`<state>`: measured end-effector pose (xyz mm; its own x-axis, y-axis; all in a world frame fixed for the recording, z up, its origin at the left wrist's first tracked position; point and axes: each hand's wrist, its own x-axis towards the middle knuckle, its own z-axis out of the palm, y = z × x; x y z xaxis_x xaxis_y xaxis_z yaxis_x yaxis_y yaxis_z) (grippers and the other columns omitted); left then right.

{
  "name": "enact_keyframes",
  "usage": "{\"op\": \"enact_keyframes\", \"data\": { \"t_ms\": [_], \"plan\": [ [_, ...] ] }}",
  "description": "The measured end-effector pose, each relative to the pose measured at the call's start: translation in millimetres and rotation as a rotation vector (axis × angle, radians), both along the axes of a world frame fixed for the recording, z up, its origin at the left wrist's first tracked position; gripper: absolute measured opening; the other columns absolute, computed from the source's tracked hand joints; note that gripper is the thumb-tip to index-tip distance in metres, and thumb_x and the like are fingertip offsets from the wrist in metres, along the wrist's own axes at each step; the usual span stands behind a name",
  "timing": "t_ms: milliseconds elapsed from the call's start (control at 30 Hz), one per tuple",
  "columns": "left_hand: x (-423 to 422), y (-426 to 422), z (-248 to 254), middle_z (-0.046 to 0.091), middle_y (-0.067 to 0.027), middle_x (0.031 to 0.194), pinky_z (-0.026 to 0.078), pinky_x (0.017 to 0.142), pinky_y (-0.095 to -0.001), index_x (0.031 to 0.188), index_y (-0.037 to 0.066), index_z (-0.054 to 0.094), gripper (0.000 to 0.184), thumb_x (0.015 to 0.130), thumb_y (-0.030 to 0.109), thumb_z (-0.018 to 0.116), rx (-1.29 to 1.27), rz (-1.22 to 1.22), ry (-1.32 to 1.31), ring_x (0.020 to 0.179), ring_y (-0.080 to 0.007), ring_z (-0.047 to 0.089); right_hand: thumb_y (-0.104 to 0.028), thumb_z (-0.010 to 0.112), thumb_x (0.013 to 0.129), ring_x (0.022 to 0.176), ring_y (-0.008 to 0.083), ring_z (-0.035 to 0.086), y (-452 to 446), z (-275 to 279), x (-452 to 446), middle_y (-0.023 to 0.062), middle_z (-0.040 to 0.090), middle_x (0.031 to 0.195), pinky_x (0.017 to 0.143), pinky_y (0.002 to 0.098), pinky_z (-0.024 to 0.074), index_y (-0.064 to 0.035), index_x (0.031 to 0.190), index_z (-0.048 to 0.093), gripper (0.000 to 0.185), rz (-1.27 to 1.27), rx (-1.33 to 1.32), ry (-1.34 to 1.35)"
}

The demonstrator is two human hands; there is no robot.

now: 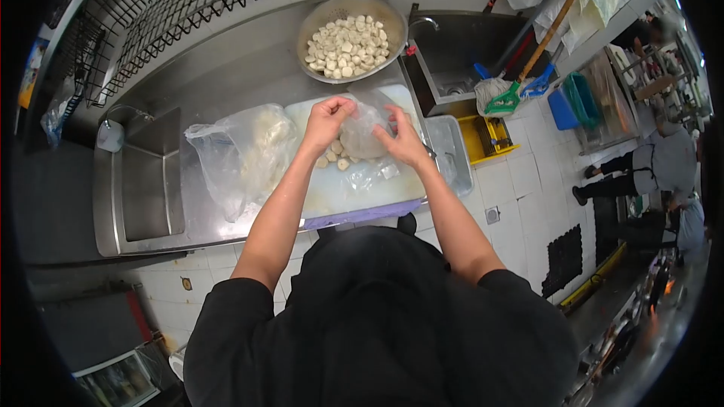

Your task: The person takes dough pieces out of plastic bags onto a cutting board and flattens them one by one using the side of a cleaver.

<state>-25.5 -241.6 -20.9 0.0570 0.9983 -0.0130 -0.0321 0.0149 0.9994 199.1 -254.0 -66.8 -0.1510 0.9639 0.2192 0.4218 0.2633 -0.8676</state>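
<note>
Black shirt (377,309) fills our near view. Our left hand (328,124) pinches the small bag (363,132), fingertips closed; our right hand (403,142) is partly spread at its other side, can't tell if gripping. Bag's above the board (324,190), half-hiding white pieces (343,164). Big bag (249,143) crowds left; bowl (399,29) behind, tub (457,169) right.

Thin plastic veils much

Near the middle of the cutting board (320,197), a thin bag (363,132) hides some pale pieces (343,165); whether the fingertips of the right hand (405,140) pinch it cannot be told. A large bag (241,162) at the board's left edge clouds its contents. Past the counter's (249,84) right edge, a distant person (667,162) is too small for detail.
</note>
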Motion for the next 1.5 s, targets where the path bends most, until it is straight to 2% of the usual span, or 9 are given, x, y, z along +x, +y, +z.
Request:
{"op": "enact_keyframes", "data": {
  "t_ms": [167,333,400,533,733,1067,1300,1400,1500],
  "plan": [
    [1.5,-18.2,3.3,0.077,-0.0050,0.104,0.052,0.096,-0.0304,0.114,0.000,0.074,0.023,0.106,0.020,0.066,-0.002,-0.128,0.014,0.101,-0.0126,0.069,-0.029,0.065,0.104,0.119,0.0302,0.064,-6.6,-32.8,9.8,0.0189,0.067,0.129,0.105,0.0380,0.0490,-0.0014,0.135,0.065,0.042,0.290,-0.133,-0.165],
    [-15.1,-3.8,-39.0,0.077,-0.0119,0.120,0.050,0.105,-0.0340,0.124,0.002,0.073,0.033,0.106,0.028,0.066,0.018,0.064,0.082,0.117,-0.0204,0.069,-0.028,0.055,0.112,0.103,0.0163,0.068,-16.7,-33.7,17.8,0.0016,0.072,0.115,0.087,0.0365,0.0584,-0.0038,0.126,0.068,0.031,0.031,-0.478,0.520],
    [-28.5,3.3,-70.5,0.074,-0.0141,0.129,0.050,0.107,-0.0364,0.127,0.005,0.073,0.039,0.101,0.033,0.071,0.246,0.231,0.832,0.127,-0.0291,0.065,-0.035,0.056,0.112,0.104,0.0158,0.068,-17.0,-37.0,22.2,0.0034,0.071,0.115,0.086,0.0387,0.0600,-0.0045,0.124,0.068,0.035,0.018,-0.472,0.532],
    [-36.5,20.5,-82.5,0.036,-0.0128,0.170,0.024,0.127,-0.0521,0.155,0.017,0.053,0.067,0.102,0.058,0.056,0.101,0.220,1.242,0.159,-0.0353,0.026,-0.045,0.055,0.110,0.119,0.0252,0.066,-21.5,-32.7,27.9,0.0094,0.066,0.131,0.096,0.0514,0.0576,-0.0041,0.138,0.057,0.049,-0.052,-0.549,0.906],
    [-43.8,21.7,-102.1,0.027,-0.0100,0.175,0.011,0.129,-0.0545,0.161,0.021,0.046,0.073,0.105,0.067,0.038,-0.021,-0.054,1.316,0.163,-0.0339,0.015,-0.049,0.046,0.112,0.140,0.0379,0.054,-30.1,-9.1,35.5,0.0148,0.050,0.156,0.105,0.0683,0.0488,-0.0078,0.153,0.039,0.058,-0.095,-0.540,1.091],
    [-122.9,180.7,-152.7,0.058,-0.0208,0.150,0.045,0.115,-0.0503,0.141,0.007,0.063,0.050,0.096,0.029,0.065,0.046,0.373,1.106,0.140,-0.0408,0.052,-0.051,0.042,0.113,0.136,0.0386,0.057,-22.6,-3.4,61.7,0.0178,0.054,0.151,0.108,0.0610,0.0504,-0.0048,0.154,0.038,0.062,-0.105,-0.550,1.357],
    [-107.4,189.3,-124.2,0.071,-0.0243,0.128,0.054,0.100,-0.0473,0.125,0.001,0.071,0.041,0.090,0.023,0.073,0.036,0.206,1.076,0.122,-0.0402,0.067,-0.057,0.039,0.112,0.120,0.0381,0.066,20.8,-85.3,164.5,0.0215,0.062,0.137,0.101,0.0585,0.0545,0.0013,0.149,0.043,0.069,-0.522,-0.495,1.123],
    [-88.1,152.7,-66.3,0.070,-0.0229,0.130,0.053,0.098,-0.0478,0.125,0.002,0.070,0.040,0.089,0.019,0.073,0.021,0.314,1.001,0.115,-0.0441,0.067,-0.053,0.045,0.112,0.108,0.0341,0.070,30.5,-87.4,171.6,0.0248,0.070,0.121,0.094,0.0473,0.0563,0.0009,0.139,0.054,0.061,-0.908,-1.052,0.528],
    [-75.9,75.4,-67.6,0.067,-0.0229,0.128,0.051,0.099,-0.0468,0.125,0.004,0.068,0.040,0.089,0.018,0.072,0.052,0.322,0.939,0.112,-0.0439,0.064,-0.031,0.067,0.103,0.096,0.0340,0.071,19.8,-80.2,147.6,0.0183,0.071,0.096,0.087,0.0426,0.0553,-0.0013,0.128,0.061,0.039,-0.520,-0.228,-0.027]
  ]
}}
